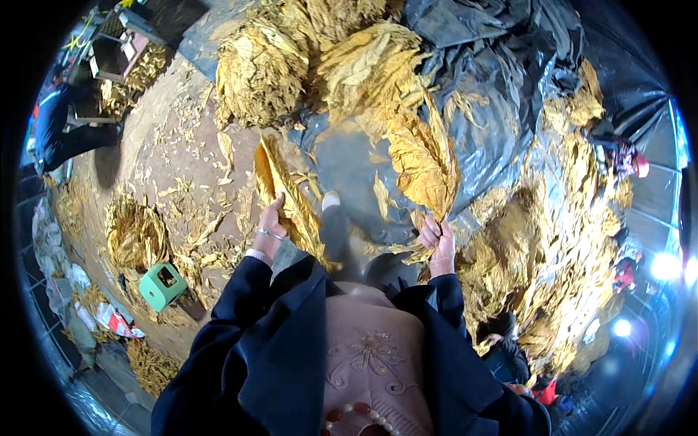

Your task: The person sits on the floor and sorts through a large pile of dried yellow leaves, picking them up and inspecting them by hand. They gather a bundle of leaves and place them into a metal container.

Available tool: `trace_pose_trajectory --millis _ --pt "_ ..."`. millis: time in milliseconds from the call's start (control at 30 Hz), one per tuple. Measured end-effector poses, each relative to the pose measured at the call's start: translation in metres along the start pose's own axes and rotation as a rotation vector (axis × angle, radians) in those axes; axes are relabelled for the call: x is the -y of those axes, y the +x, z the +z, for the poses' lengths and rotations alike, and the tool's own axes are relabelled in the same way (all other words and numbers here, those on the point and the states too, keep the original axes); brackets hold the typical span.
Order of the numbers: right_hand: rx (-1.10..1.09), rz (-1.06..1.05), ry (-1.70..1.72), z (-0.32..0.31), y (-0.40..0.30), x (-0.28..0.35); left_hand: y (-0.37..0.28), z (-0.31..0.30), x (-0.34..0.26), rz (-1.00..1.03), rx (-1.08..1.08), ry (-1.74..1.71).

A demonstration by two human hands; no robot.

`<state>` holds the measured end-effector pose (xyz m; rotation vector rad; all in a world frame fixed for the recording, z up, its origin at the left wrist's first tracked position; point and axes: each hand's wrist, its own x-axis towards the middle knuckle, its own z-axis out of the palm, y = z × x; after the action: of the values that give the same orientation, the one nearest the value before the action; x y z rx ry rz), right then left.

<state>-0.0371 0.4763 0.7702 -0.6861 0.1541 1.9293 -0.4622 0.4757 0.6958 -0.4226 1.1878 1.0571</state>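
Note:
My left hand, with a bracelet at the wrist, grips a long, folded dried tobacco leaf partway along its length. In my right hand are the narrow stem ends of a yellow-brown bunch of dried tobacco leaves, whose broad blades fan upward, away from me. The two hands are well apart, the left one over the brown floor and the right one over dark plastic sheeting. Past them lie large bundles of tobacco leaves and a flatter, spread stack of leaves.
A long heap of tobacco leaves runs along the right, with a person beside it at lower right. A green plastic stool and a leaf bundle sit at left. Another person bends near crates at far left.

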Motion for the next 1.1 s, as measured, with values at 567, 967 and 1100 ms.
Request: trace_pose_trajectory --millis 567,967,1100 --pt "-0.324 0.418 -1.147 0.090 0.234 0.044 0.036 0.020 -0.116 0.144 -0.068 -0.283" --pt "0.369 0.431 -2.238 0.172 0.455 0.062 0.060 0.072 -0.198 0.218 -0.162 -0.278" --pt "0.575 0.076 -2.428 0.172 0.536 0.081 0.085 0.083 -0.222 0.185 -0.237 -0.271"
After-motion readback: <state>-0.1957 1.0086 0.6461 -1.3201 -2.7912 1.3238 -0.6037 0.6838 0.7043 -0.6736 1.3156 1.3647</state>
